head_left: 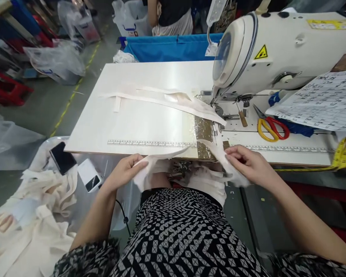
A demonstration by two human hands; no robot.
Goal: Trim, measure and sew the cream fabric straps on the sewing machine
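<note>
My left hand (130,169) pinches a curved white fabric piece (154,163) in front of the table's near edge. To the right, my right hand (242,161) has its fingers closed on another white fabric strip (219,154), whose tip reaches over the brown tape at the edge. The two pieces' pointed tips are apart. On the white table (144,127) a long white fabric strip (167,100) stretches to the needle area of the sewing machine (248,54). More white fabric (207,182) lies on my lap.
Red and yellow scissors (272,129), a wooden-handled tool (242,118), a written sheet (323,102) and a yellow tape measure (341,154) are right. Fabric pieces (46,188), a phone (62,157) and a white device (89,175) are lower left. A person (171,17) is behind the blue cloth bin (167,48).
</note>
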